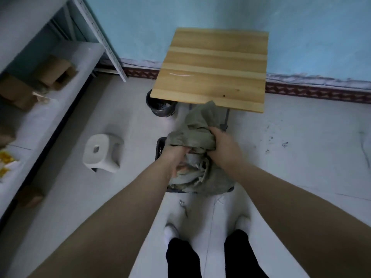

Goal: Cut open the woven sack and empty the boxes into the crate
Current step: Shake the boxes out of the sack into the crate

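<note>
both hands clamp the crumpled green woven sack, bunched over the dark crate on the floor. left hand fingers curl into the fabric at the sack's near-left; right hand fingers closed on a fold at its right. crate rim shows just left of the left fingers. boxes not visible. wooden table beyond the fingertips; white stool well left.

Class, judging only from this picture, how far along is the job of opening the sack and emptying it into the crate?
Looks done: the woven sack has a frayed, open-looking edge. In hand: the left hand and right hand grip it, bunched over the dark crate. Left: no boxes are visible in the crate, so the emptying cannot be confirmed.
</note>
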